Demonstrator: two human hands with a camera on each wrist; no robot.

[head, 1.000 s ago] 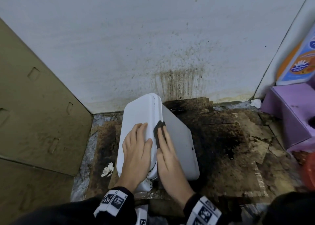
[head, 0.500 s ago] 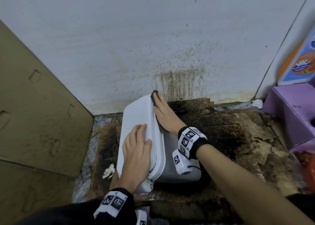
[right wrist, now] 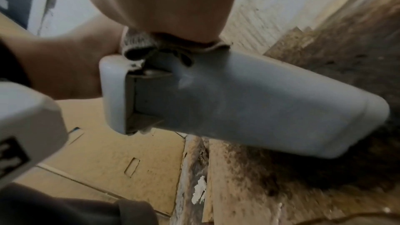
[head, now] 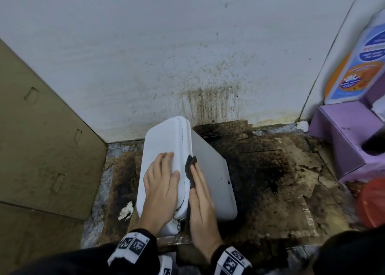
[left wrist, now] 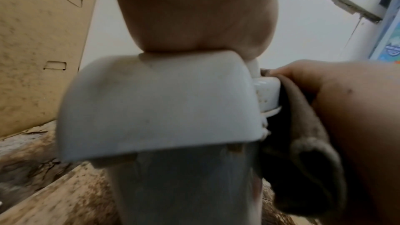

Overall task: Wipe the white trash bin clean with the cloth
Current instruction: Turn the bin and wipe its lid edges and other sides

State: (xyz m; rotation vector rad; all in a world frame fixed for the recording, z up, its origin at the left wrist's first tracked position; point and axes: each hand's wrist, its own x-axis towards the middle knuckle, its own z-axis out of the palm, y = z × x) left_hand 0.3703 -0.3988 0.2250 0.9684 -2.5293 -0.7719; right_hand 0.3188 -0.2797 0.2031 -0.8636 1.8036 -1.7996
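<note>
The white trash bin [head: 210, 170] stands on the stained floor near the wall, lid closed; it also fills the left wrist view [left wrist: 158, 105] and the right wrist view [right wrist: 249, 102]. My left hand [head: 162, 183] lies flat on the lid [head: 164, 137] with straight fingers, holding the bin steady. My right hand [head: 201, 193] presses a dark cloth [head: 190, 166] flat against the bin's right side, just under the lid's rim. The cloth [left wrist: 303, 160] bunches between palm and bin, and its edge [right wrist: 138, 47] peeks out at the lid corner.
Brown cardboard [head: 41, 149] leans on the left. A stained white wall [head: 187, 66] stands behind the bin. Purple boxes [head: 343, 141], a bottle [head: 358, 66] and a red lid [head: 373, 204] sit on the right. A crumpled tissue [head: 126, 211] lies on the dirty floor at the left.
My right hand with the cloth has slid back from the bin's far lid corner to the near side of the rim. The left hand has stayed on the lid.
</note>
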